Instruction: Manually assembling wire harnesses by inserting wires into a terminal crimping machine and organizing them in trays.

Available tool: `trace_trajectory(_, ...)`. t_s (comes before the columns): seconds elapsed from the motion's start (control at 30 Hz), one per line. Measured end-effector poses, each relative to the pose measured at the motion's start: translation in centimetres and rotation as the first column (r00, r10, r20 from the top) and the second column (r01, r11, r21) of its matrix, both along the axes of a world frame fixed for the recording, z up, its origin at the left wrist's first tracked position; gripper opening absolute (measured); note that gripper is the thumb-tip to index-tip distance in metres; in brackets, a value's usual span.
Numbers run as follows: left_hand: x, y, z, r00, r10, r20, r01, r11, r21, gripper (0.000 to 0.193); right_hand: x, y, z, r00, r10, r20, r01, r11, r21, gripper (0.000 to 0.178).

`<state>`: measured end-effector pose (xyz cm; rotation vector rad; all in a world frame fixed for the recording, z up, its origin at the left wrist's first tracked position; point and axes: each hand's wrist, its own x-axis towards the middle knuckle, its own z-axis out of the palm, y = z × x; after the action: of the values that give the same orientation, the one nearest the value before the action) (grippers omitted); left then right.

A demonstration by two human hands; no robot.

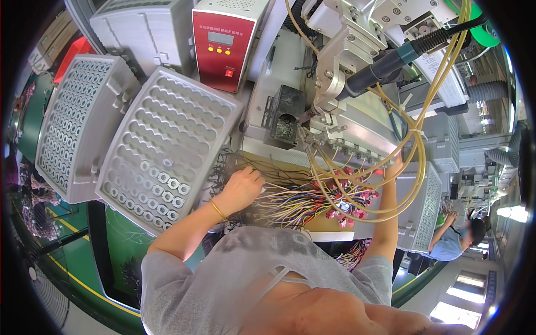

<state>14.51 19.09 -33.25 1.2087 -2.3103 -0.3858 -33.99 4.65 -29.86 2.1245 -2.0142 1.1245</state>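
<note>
Wire bundle [296,201], grey trays [167,151] left, yellow tubing [413,167] across

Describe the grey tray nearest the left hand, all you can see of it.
The grey tray looks like moulded plastic, a rectangular panel with rows of round pockets. It leans tilted, its upper end toward the red control box. Most pockets are bare; small metal rings fill the lowest rows. A second, similar tray sits beside it on the left. The left hand rests in the coloured wires just right of it, not touching it.

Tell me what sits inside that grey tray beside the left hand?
Small metal rings fill the lower pockets of the grey tray; the upper pockets look empty. Its lowest corner is covered by the person's arm.
</note>
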Motion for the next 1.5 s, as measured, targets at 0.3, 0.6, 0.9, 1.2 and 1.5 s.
trace_trajectory(0.3,0.0,0.0,0.0,1.0,0.002,-0.002,-0.002,1.0,-0.001,0.009,1.4,0.5,1.2,0.998,-0.033,-0.061,0.033,0.999,0.008,0.04)
trace_trajectory(0.6,0.0,0.0,-0.1,1.0,0.005,-0.002,-0.005,1.0,-0.001,0.01,0.5,0.1,0.5,0.996,-0.02,-0.087,0.021,1.0,0.009,0.04)
trace_trajectory(0.9,0.0,0.0,-0.1,1.0,0.003,0.002,-0.003,1.0,0.004,0.009,0.6,0.3,0.5,0.996,-0.035,-0.084,0.036,0.999,0.012,0.04)
trace_trajectory(1.2,-0.1,-0.1,-0.1,1.0,0.003,0.007,-0.003,1.0,-0.006,0.009,-0.1,0.0,0.2,0.969,-0.047,-0.244,0.05,0.999,0.006,0.041)
trace_trajectory(1.5,-0.1,-0.1,-0.1,1.0,0.01,-0.011,-0.01,1.0,-0.018,0.008,-0.7,-0.1,0.1,0.875,-0.047,-0.482,-0.006,0.994,-0.109,0.037)
